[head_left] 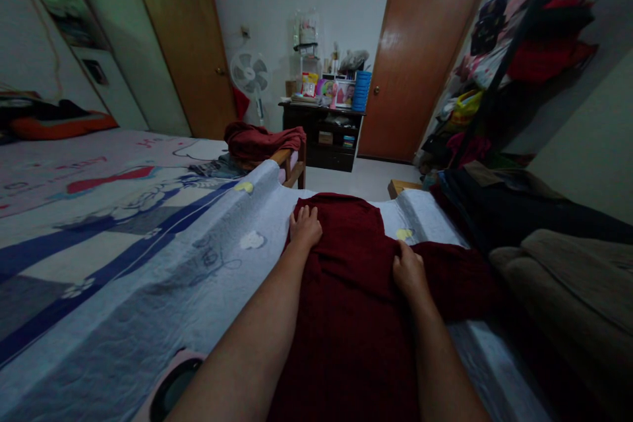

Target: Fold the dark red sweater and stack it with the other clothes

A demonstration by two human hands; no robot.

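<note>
A dark red garment [353, 283] lies spread on the light blue sheet [257, 211], one sleeve stretching to the right. On the garment's upper left edge rests my left hand [306, 227], its fingers bent a little and slightly apart over the cloth. My right hand [410, 267] is at the garment's right side, where the sleeve begins, with thumb and fingers closed on the fabric. Some of the right fingers are hidden under the hand.
Folded dark clothes [534, 204] and a brown-grey pile [568, 264] lie at the right. A pink-edged device [175, 386] sits near my left forearm. Beyond are a reddish cloth [262, 145] on a wooden rail, a fan [250, 74] and a black cabinet [316, 145].
</note>
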